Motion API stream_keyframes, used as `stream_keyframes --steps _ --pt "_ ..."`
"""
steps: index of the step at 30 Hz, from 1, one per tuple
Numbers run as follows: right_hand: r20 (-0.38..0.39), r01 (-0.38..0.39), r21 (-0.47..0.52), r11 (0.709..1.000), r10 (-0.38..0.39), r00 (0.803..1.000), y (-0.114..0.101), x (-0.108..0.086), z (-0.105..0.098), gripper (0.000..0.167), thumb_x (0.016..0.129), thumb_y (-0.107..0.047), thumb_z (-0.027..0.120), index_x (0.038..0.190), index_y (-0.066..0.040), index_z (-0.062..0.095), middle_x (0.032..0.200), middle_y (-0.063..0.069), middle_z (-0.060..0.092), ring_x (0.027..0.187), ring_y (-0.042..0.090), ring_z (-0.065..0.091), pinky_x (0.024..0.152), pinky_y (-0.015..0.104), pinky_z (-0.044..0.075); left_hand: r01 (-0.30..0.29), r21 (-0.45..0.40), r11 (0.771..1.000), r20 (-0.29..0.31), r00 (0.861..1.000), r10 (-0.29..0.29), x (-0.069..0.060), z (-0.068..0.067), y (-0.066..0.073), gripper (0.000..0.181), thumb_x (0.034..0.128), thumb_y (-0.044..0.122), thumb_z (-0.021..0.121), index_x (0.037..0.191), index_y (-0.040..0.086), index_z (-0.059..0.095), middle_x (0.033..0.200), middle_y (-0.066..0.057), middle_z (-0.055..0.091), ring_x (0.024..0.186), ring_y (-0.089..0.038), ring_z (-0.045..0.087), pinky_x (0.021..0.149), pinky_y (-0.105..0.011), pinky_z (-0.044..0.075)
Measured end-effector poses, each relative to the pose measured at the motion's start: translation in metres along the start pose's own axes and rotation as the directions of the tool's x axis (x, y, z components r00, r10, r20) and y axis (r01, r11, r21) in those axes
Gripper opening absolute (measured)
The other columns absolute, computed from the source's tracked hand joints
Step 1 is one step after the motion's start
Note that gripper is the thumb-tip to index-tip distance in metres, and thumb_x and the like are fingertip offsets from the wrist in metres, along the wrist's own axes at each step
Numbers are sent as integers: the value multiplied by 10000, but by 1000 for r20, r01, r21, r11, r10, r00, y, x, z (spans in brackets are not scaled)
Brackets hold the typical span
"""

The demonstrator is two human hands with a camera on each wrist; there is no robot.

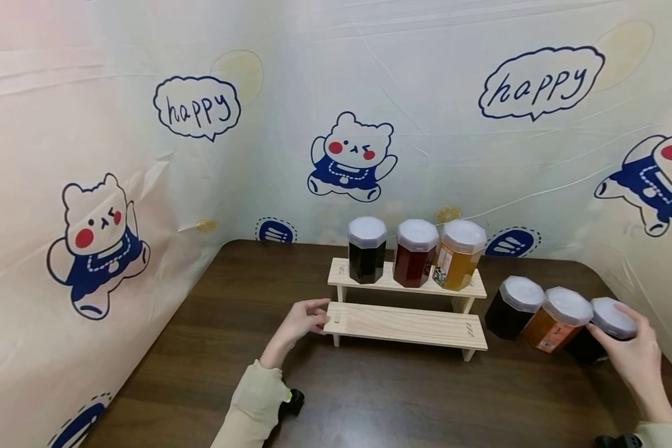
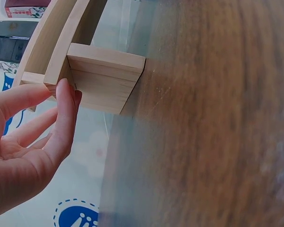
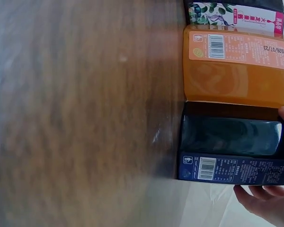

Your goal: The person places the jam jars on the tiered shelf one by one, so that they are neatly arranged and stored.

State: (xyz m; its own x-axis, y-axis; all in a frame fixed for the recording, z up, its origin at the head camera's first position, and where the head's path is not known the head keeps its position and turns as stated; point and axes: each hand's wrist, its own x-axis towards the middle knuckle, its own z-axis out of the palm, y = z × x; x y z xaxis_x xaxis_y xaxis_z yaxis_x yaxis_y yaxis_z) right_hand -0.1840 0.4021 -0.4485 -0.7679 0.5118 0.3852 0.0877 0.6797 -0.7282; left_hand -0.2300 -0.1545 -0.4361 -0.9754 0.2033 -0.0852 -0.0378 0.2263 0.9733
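The left hand [image 1: 305, 320] pinches the left end of the lower board of a two-tier wooden stand [image 1: 403, 323]; in the left wrist view its thumb and finger [image 2: 61, 101] meet at the board's corner. At the right, the right hand [image 1: 638, 348] grips the white lid of a dark jar [image 1: 613, 317], which stands on the table; the right wrist view shows this jar's blue label [image 3: 236, 169] and fingertips at its side. Against it stands an orange jar [image 1: 557, 320], and left of that another dark jar [image 1: 512, 308].
On the upper tier stand a dark jar [image 1: 366, 252], a red jar [image 1: 415, 255] and a yellow jar [image 1: 459, 255], all white-lidded. The lower tier is bare wood. A printed curtain [image 1: 280, 155] hangs behind and beside the brown table [image 1: 369, 398].
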Motion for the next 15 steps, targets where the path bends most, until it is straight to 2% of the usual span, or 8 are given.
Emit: stream_keyframes --steps 3,6,7,9,13,15 --pt "-31 37 -30 999 -38 999 -3 -2 0 617 700 -140 708 1265 -92 465 1114 304 443 968 411 393 697 435 301 10 -1 1000 -11 1000 -10 6 0 -9 417 802 -40 573 1209 -80 490 812 -130 598 635 -145 574 583 -317 545" --pt "-34 33 -47 998 -34 999 -8 -6 -2 614 689 -118 708 1243 -31 458 1095 339 443 968 470 388 692 519 277 11 7 1000 -22 1000 -11 8 0 -12 420 803 -37 570 1213 -73 489 810 -126 598 628 -144 570 581 -311 544" --pt "-42 30 -58 998 -33 999 -5 -6 -1 618 686 -128 713 1245 -46 462 1089 336 447 963 471 388 686 533 271 8 10 1000 -22 1000 -8 8 0 -12 418 804 -35 568 1213 -73 489 812 -127 599 625 -145 570 582 -312 544" --pt "-57 13 -82 997 -17 998 4 -5 0 646 676 -170 732 1262 -105 469 1086 313 450 948 455 388 671 529 274 3 13 1000 -19 1000 -3 8 0 -12 419 805 -35 564 1215 -76 486 816 -130 600 628 -145 573 583 -313 545" --pt "-86 11 -117 993 -21 996 43 -1 7 711 655 -285 756 1294 -214 452 1101 254 468 947 403 393 650 523 278 10 13 1000 -17 1000 -10 8 1 -12 420 805 -37 563 1216 -73 486 819 -132 601 629 -147 575 583 -312 545" --pt "-83 5 -101 995 -13 996 58 0 8 734 636 -304 767 1291 -200 453 1131 269 471 991 424 398 662 562 262 12 11 1000 -17 1000 -12 8 1 -11 422 802 -37 569 1215 -70 489 823 -134 604 632 -148 577 582 -313 545"
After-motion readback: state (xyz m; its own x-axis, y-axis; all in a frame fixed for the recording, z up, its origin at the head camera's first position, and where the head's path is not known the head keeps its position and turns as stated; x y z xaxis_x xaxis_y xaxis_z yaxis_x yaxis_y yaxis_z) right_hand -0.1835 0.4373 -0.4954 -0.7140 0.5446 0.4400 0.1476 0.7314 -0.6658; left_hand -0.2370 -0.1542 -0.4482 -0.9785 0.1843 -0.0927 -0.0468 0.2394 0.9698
